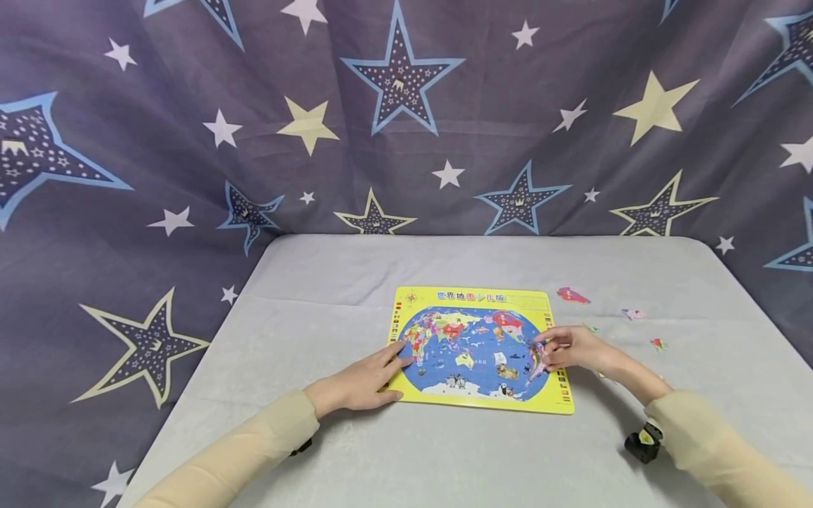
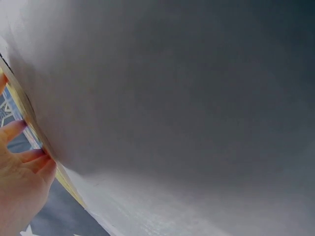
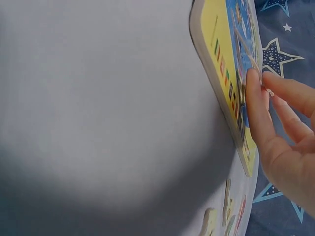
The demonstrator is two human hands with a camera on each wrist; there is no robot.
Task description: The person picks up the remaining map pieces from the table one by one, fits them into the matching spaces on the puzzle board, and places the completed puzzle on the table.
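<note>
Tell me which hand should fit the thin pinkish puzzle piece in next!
Probably the right hand: it pinches that puzzle piece over the right side of the yellow-bordered rectangular world-map board. The left hand rests at the board's left edge, farther away.

From my screen I read the heading (image 1: 471, 297) "世界地图少儿版" atop the yellow map board (image 1: 483, 406); its smaller labels (image 1: 480, 362) are too tiny.

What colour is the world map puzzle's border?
The border is bright yellow, best seen in the head view.
</note>
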